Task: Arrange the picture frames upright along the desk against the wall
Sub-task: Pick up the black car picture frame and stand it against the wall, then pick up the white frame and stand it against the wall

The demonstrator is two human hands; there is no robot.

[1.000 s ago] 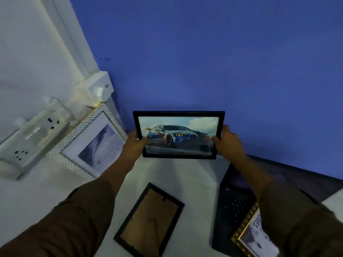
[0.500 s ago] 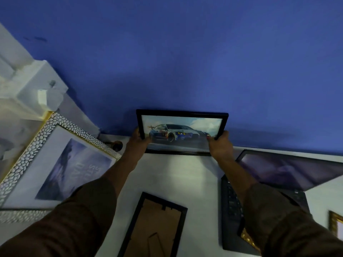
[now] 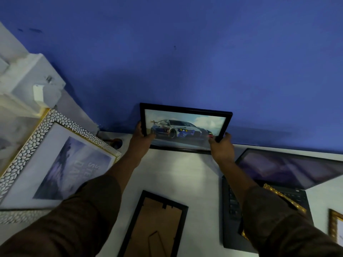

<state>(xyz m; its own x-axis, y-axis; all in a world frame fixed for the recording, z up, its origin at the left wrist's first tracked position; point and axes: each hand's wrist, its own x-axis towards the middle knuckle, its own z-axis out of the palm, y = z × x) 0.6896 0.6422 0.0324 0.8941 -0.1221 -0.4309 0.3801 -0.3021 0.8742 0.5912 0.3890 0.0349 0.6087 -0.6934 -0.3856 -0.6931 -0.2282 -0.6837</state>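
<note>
Both my hands grip the black-framed car photo [image 3: 185,127] at the back of the white desk [image 3: 185,173], upright against the blue wall [image 3: 185,52], bottom edge at or just above the desktop, can't tell which. My left hand [image 3: 142,139] pinches its lower left corner, thumb on the glass. My right hand [image 3: 221,146] pinches the lower right corner, thumb also in front. Left of it, a white pebble-textured frame [image 3: 55,160] leans in the corner. A black frame lying face down [image 3: 154,225] sits near me, brown backing up. Open black laptop [image 3: 278,173] on the right, a gold ornate frame [image 3: 282,195] lying on its keyboard. Another gold frame [image 3: 335,227] at the right edge.
</note>
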